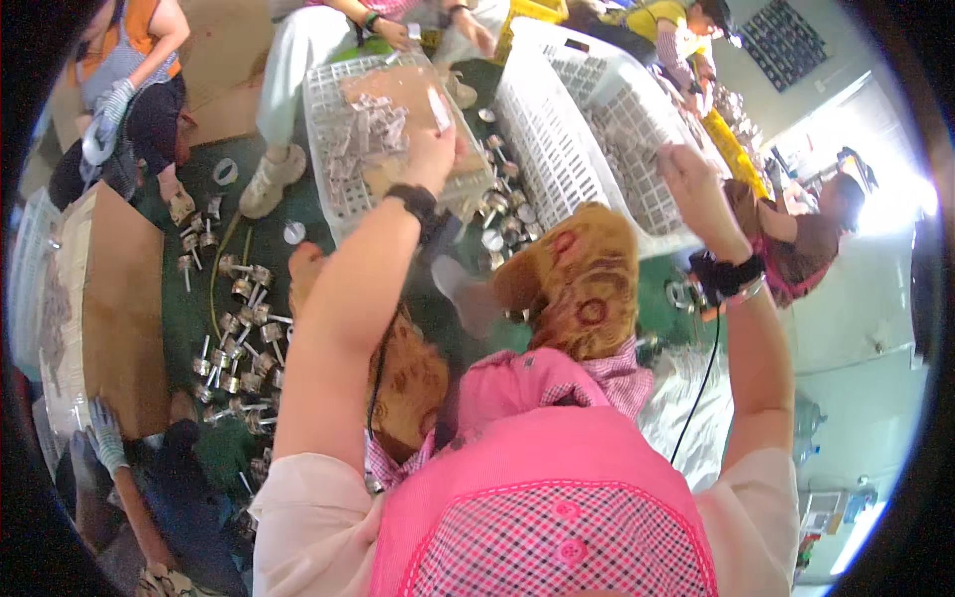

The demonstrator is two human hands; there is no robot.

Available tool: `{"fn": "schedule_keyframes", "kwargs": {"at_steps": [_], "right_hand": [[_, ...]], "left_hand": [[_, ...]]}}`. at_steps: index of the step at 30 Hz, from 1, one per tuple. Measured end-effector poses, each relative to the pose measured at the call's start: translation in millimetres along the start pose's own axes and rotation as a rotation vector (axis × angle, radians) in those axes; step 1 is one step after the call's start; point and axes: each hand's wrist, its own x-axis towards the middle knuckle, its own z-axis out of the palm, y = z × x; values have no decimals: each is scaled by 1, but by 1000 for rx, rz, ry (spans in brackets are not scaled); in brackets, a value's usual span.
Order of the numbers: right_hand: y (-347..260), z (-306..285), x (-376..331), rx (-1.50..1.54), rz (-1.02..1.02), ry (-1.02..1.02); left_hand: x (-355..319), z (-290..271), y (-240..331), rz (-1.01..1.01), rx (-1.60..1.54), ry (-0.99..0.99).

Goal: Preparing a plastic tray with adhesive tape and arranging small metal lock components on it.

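Pink apron (517,448), one, nearest. Pale strips (368,134), heaped past counting, lie in one shallow crate (320,149), probably placed there for easy reach. Left hand (433,157) over crate: fingers curled, grip can't be told. Right hand (688,184) right of crate, at one deep basket's (552,119) rim: fingers bent, hold unclear. Metal parts (242,289), twenty-plus, both sides of crate.

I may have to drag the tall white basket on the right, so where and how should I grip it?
Probably by its far end, coming from the side opposite the wearer: the tall white basket has a long slot in that end, just below the rim, which looks made for hooking fingers through.
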Motion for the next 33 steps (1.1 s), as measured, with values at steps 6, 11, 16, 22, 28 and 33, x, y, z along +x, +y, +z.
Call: {"fn": "schedule_keyframes", "kwargs": {"at_steps": [6, 11, 16, 22, 28, 33], "right_hand": [[32, 92, 28, 238, 81, -180], [-25, 160, 63, 90, -431, -874], [-12, 292, 80, 1, -665, -1072], [-66, 396, 78, 895, -435, -570], [-103, 374, 72, 555, -758, -361], [-95, 424, 59, 400, -953, -119]], "left_hand": [[-4, -5, -1, 9, -42, 0], [-3, -30, 17, -115, -47, -12], [-6, -22, 28, -147, -121, 46], [-12, -32, 23, -210, -55, 67], [0, -50, 29, -250, -143, 89], [-1, -39, 43, -209, -123, 95]]}}
